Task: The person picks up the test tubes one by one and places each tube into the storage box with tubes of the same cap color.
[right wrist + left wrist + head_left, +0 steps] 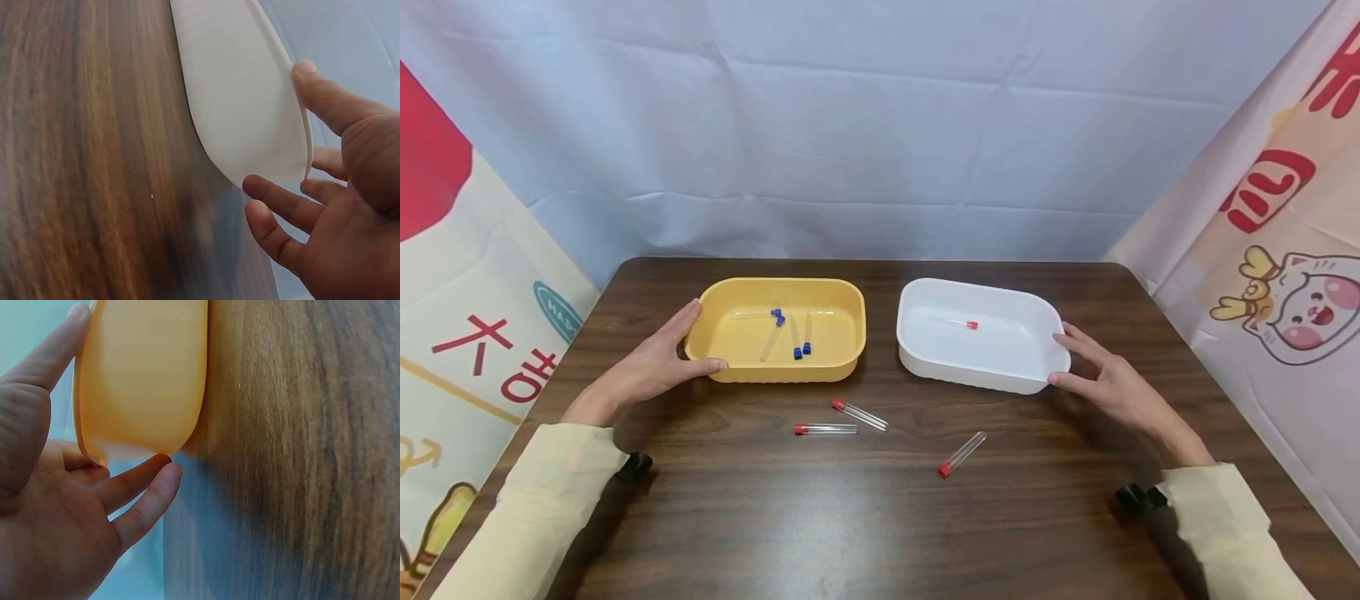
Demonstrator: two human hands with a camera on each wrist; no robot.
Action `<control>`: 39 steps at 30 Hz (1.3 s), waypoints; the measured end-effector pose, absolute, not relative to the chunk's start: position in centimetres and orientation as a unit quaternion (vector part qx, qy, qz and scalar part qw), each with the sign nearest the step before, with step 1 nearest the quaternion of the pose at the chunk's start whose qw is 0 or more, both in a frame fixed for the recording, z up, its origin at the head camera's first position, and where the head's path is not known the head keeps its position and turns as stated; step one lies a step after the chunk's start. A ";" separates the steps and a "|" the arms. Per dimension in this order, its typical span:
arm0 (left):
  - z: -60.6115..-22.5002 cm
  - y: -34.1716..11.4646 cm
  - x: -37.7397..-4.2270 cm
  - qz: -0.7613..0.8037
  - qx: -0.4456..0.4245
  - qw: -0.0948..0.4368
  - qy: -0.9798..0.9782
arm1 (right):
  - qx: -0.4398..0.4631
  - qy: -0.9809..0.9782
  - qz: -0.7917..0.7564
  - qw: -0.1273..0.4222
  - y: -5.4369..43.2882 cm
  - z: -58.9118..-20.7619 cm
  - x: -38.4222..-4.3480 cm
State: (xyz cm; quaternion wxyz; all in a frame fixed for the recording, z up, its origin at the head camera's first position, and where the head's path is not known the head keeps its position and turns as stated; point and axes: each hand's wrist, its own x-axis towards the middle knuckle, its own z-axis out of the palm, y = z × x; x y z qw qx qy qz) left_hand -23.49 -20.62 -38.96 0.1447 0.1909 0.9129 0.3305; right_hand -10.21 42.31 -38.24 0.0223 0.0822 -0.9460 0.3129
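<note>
- Two bare hands are my grips here, one at the outer end of each tray, and neither is curled tight round anything.
- My left grip (655,358) is spread wide about the left end of the yellow tray (786,374), thumb against the near rim, the other fingertips at the end.
- My right grip (1108,375) mirrors it at the right end of the white tray (973,378), thumb at the near corner, fingers relaxed and splayed.
- I judge the step in hand to be steadying or squaring the trays; I'd use light, even contact and push low on the end walls, since levering on a rim could tip one.
- Both trays appear to rest on the tabletop (880,517) with a gap between them; the white one sits skewed, right end nearer me, so any straightening belongs there.
- Four blue-capped tubes (796,340) lie in the yellow tray, a single red-capped tube (966,323) in the white; slow pressure should limit rolling.
- Three loose red-capped tubes (826,429) lie on my side of the trays, two by the yellow one, one by the white; I'd avoid dragging a tray into them.
- Behind hangs a pale cloth (880,125).
</note>
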 end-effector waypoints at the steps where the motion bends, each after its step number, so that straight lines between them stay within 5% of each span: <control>1: -39.0 -20.6 -23.5 0.330 0.189 0.145 0.913 | 0.083 -0.946 0.314 0.021 42.4 -38.3 -10.3; 13: -39.1 -20.7 -23.7 0.329 0.197 0.139 0.913 | 0.068 -0.941 0.330 -0.038 43.7 -38.2 -11.7; 28: -39.1 -20.7 -23.5 0.322 0.200 0.113 0.919 | 0.126 -0.937 0.324 -0.019 44.6 -38.3 -13.2; 39: -37.8 -18.8 -20.6 0.347 0.216 -0.138 0.902 | 0.130 -0.932 0.338 -0.021 44.6 -38.4 -13.3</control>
